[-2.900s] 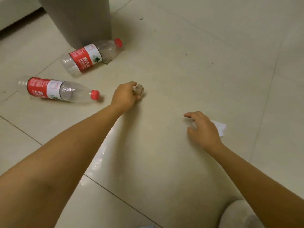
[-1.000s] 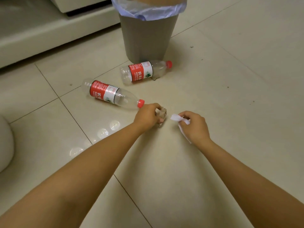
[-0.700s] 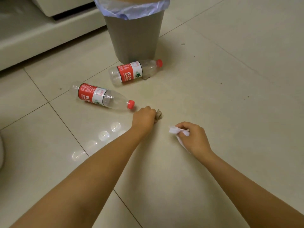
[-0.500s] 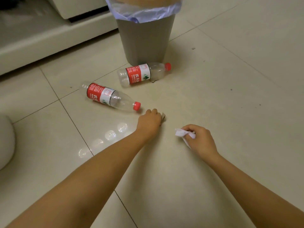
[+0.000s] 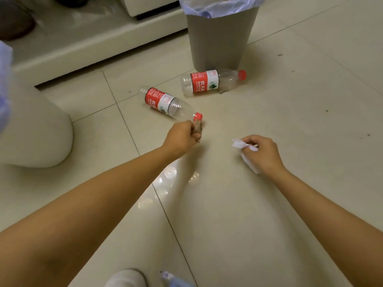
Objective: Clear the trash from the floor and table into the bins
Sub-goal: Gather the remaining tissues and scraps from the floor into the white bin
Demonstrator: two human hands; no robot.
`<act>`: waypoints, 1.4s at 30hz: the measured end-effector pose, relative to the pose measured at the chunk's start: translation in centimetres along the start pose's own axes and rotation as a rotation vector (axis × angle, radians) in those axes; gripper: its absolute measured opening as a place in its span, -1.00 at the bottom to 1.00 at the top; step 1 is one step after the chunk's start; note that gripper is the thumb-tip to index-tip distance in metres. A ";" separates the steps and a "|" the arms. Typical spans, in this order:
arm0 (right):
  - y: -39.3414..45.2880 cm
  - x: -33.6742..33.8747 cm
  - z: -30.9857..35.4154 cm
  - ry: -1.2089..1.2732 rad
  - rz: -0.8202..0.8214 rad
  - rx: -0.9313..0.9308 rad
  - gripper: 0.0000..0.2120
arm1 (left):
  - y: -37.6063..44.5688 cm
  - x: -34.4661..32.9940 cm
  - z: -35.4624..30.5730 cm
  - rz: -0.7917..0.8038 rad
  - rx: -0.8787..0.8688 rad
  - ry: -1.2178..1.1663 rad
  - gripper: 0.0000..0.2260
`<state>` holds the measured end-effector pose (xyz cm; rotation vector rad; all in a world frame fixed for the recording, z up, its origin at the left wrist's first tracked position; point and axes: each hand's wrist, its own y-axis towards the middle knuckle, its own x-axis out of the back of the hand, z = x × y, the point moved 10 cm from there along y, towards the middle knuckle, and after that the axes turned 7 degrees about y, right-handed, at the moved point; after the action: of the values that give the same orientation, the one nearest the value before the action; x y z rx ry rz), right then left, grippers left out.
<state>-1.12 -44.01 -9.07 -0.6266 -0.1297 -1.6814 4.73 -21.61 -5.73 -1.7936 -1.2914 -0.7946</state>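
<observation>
My left hand (image 5: 182,137) is closed around a small brownish crumpled scrap (image 5: 198,129), held just in front of the red cap of the nearer plastic bottle (image 5: 167,103). My right hand (image 5: 262,154) grips a white crumpled paper (image 5: 240,145), part of which sticks out below the palm. A second empty bottle (image 5: 211,81) with a red label lies on the tiles against the foot of the grey bin (image 5: 219,38), which has a pale blue liner.
A white bin (image 5: 35,131) with a bluish liner stands at the left. A low white furniture base (image 5: 83,48) runs along the back. A white shoe (image 5: 126,279) and a bluish scrap (image 5: 172,279) show at the bottom edge. Tiled floor spreads to the right.
Both hands picked their scraps off the floor and lifted them. The view pulled back, bringing the grey bin and the white bin into sight.
</observation>
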 end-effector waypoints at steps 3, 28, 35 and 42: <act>-0.6 -1.6 3.8 0.031 0.038 0.069 -0.79 | -3.0 2.5 2.0 -0.027 0.053 -0.066 -0.97; -25.2 -17.0 1.7 -0.561 0.565 0.234 -0.84 | -18.7 1.1 10.2 0.194 -0.092 0.060 -0.89; -27.6 -18.9 -0.4 -0.639 0.633 0.155 -0.71 | -19.6 1.8 8.6 0.185 -0.156 0.104 -0.89; -30.0 -20.9 -1.3 -0.896 0.652 0.282 -0.50 | -19.5 2.7 8.6 0.168 -0.177 0.125 -0.90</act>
<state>-28.15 -19.61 -12.30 -1.0316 -0.7072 -0.6536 -12.68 -9.32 -3.43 -1.9294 -1.0015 -0.9338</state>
